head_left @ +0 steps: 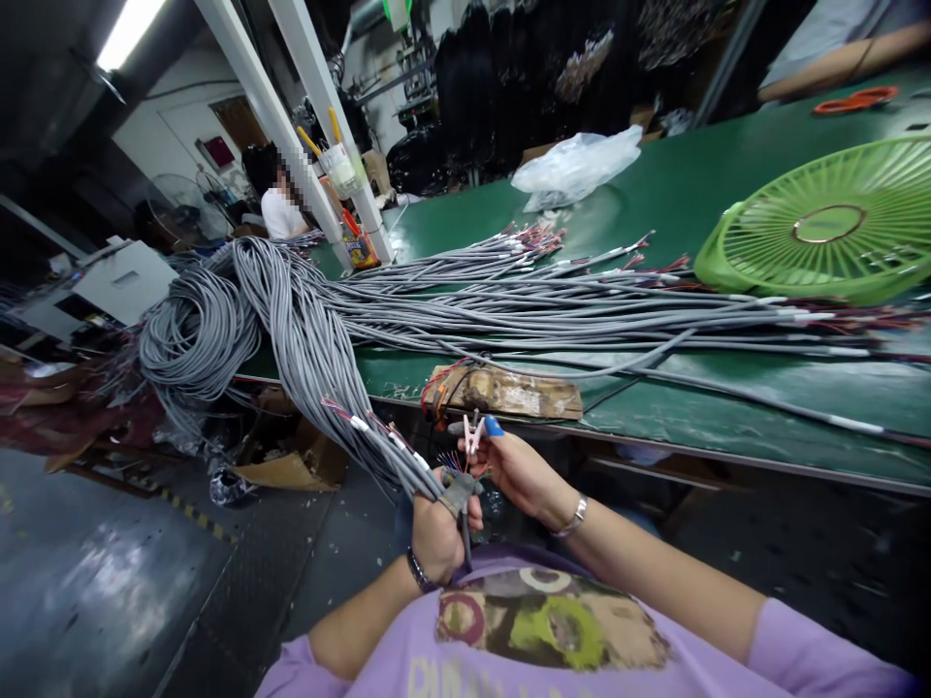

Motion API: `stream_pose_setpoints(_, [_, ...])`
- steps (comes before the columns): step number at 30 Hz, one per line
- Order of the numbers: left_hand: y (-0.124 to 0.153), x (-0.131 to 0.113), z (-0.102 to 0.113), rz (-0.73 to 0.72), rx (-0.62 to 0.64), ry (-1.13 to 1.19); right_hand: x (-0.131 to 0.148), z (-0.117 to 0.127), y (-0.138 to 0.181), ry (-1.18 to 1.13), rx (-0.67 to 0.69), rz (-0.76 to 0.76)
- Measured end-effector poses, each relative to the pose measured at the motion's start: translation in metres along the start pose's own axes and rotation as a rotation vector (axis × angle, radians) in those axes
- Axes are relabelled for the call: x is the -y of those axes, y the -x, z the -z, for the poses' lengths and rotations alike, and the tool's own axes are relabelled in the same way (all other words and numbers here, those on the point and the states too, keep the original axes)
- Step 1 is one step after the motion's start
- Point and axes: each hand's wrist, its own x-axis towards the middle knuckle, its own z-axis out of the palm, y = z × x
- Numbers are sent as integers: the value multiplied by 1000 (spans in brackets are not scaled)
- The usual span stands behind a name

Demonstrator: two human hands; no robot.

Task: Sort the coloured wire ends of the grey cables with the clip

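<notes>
My left hand [437, 535] is closed around the end of a grey cable, just below the table's front edge. A thick bundle of grey cables [305, 330] runs down from the table to this hand, with white-banded ends beside it. Thin coloured wires [457, 463] fan out above the fist, and a dark grey piece [460, 492] lies across it. My right hand [520, 473] pinches a small pale pink clip [473, 436] close to these wires. Blue wrapping [494, 427] covers one of its fingertips. The exact contact between clip and wires is too small to tell.
Many grey cables [509, 310] lie along the green table [734, 417]. A worn wooden block [509, 390] with cords sits at its front edge. Behind are a green fan [836, 223], a plastic bag [574, 165], orange scissors [856, 100] and two people.
</notes>
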Motion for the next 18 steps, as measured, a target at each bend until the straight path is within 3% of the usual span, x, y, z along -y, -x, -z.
stream_pose_setpoints(8, [-6, 4, -5, -10, -22, -9, -2, 0, -12, -205, -71, -97])
stream_pose_setpoints(18, [-3, 11, 3, 6, -18, -44, -5, 15, -3, -145, -22, -136])
